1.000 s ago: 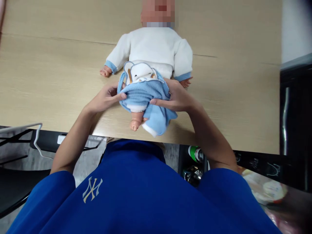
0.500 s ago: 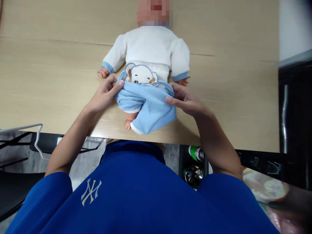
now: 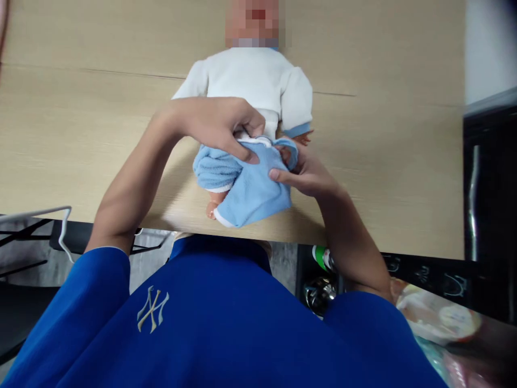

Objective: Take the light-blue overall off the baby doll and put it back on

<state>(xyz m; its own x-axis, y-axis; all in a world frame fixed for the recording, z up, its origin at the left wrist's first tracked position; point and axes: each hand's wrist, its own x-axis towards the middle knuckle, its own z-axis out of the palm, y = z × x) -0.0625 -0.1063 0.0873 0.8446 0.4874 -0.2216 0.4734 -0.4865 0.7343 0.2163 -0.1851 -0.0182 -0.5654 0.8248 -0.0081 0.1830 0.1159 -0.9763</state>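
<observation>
A baby doll (image 3: 258, 81) in a white top lies on its back on the wooden table (image 3: 81, 129), feet toward me. Light blue trousers (image 3: 246, 186) are bunched round its hips and legs, and one bare foot (image 3: 211, 211) pokes out at the table's front edge. My left hand (image 3: 214, 121) reaches over the doll's belly and pinches the trousers' waistband at the middle. Just to the right, my right hand (image 3: 301, 172) grips the same waistband at the doll's side, thumb on the blue cloth.
A white wire hanger (image 3: 44, 215) and a dark frame lie below the table's edge at left. Under the table at right stand a green-capped bottle (image 3: 323, 257) and a metal can. A dark cabinet (image 3: 488, 178) stands at the right. Bare tabletop lies on both sides.
My left hand has moved from the doll's left hip up and across its belly to the middle of the waistband, covering the animal patch. My right hand has stayed at the right side.
</observation>
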